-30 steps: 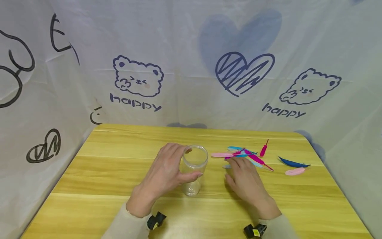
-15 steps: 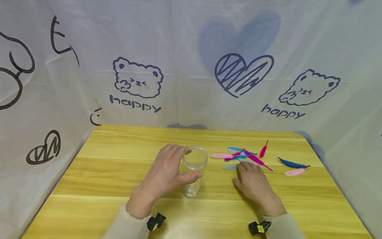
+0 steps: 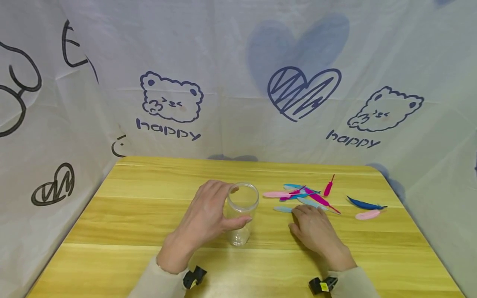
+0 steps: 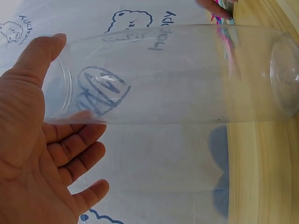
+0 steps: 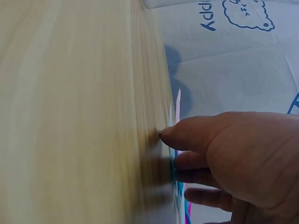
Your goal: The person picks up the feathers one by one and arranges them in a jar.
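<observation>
A tall clear plastic jar (image 3: pixel 239 236) stands upright, lidless, on the wooden table. My left hand (image 3: pixel 205 215) grips it near the rim; in the left wrist view the thumb (image 4: pixel 44 51) lies on one side and the fingers curve along the other. My right hand (image 3: pixel 314 227) is low at the front of a loose pile of feathers, its fingertips over the right end of a light blue feather (image 3: pixel 282 209). In the right wrist view its thumb (image 5: pixel 187 133) touches the table, apart from the loosely bent fingers. What lies under the fingertips is partly hidden.
The pile behind my right hand includes a pink feather (image 3: pixel 275 194), a magenta feather (image 3: pixel 316 197) and blue ones. Another magenta feather (image 3: pixel 328 188) lies behind it. Further right are a dark blue feather (image 3: pixel 365 203) and a pale pink feather (image 3: pixel 367 215). Printed white cloth (image 3: pixel 231 136) surrounds the table (image 3: pixel 149 248).
My right hand went right and slightly nearer, uncovering part of the light blue feather, then edged back a little left. That feather has slid slightly left. The left hand and jar stay put.
</observation>
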Available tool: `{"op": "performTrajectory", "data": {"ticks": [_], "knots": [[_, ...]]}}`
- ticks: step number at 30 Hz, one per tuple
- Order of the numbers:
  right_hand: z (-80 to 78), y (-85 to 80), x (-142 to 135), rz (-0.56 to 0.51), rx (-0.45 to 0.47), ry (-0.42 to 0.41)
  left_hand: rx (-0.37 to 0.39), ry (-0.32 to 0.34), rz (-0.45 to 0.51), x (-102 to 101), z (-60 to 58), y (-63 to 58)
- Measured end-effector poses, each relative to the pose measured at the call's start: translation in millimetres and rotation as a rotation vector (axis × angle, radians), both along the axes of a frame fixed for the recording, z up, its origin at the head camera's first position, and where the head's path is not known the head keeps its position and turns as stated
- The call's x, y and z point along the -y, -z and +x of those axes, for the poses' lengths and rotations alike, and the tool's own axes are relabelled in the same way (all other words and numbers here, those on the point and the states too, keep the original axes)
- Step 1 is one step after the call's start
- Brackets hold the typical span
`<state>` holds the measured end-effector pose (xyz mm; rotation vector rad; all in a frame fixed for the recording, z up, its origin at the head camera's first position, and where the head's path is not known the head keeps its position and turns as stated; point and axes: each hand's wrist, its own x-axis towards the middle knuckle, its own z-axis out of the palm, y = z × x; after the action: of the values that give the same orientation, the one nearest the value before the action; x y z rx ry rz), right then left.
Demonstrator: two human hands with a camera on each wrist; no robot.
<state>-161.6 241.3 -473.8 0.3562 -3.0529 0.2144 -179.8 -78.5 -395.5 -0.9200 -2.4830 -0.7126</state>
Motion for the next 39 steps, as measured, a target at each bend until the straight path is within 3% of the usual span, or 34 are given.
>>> {"op": "performTrajectory", "data": {"ticks": [8, 18, 24, 32, 39], "knots": [[0.3, -1.4, 2, -0.005, -0.026, -0.06, -0.085, -0.032, -0.067, 3, -2.0, -2.2], [-0.1, 1.6, 2, -0.024, -0.058, -0.076, -0.068, -0.024, -0.077, 6, -1.0, -4.8], [-3.5, -3.0, 0, -0.051, -0.157, -0.107, -0.073, -0.006, -0.056, 6, -1.8, -3.4], [-16.8, -10.3, -8, 0.06, -0.293, -0.193, -0.051, -0.006, -0.053, 4, -1.6, -2.8], [-26.3, -6.0, -11, 0.109, -0.261, -0.222, -0.055, 0.01, -0.039, 4, -0.9, -2.8]]}}
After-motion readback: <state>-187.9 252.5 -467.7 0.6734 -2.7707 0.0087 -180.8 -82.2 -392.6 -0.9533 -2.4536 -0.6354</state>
